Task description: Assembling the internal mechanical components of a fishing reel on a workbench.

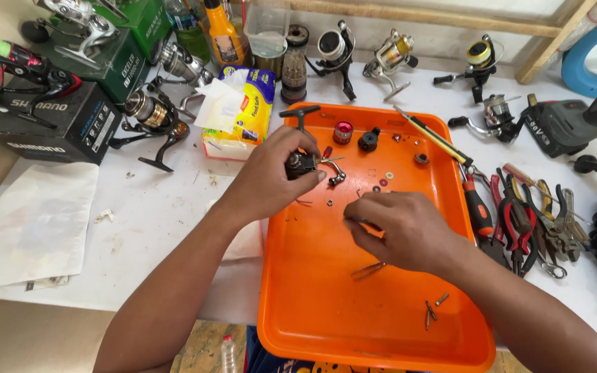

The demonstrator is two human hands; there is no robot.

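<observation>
The left hand [271, 176] holds a small dark reel body [303, 164] over the orange tray [312, 304]. Its grip is closed around the reel body, with the thumb on the side, and a thin metal arm sticks out to the right. The right hand [399, 231] is low over the tray. Its fingers are pinched on a thin metal tool [362, 222]; I think it is tweezers, but it is too small to be sure.

Tiny screws [433, 309], rings and a red cap [343, 132] lie loose in the tray. I think the raised rim keeps them from rolling away.

On the white surface [153, 221], pliers [513, 221] lie just right of the tray, close to reach. A yellow and blue tissue pack [247, 110] sits behind the tray. Black and green boxes [70, 103] with white letters stand at the far left, with fishing reels on top.
</observation>
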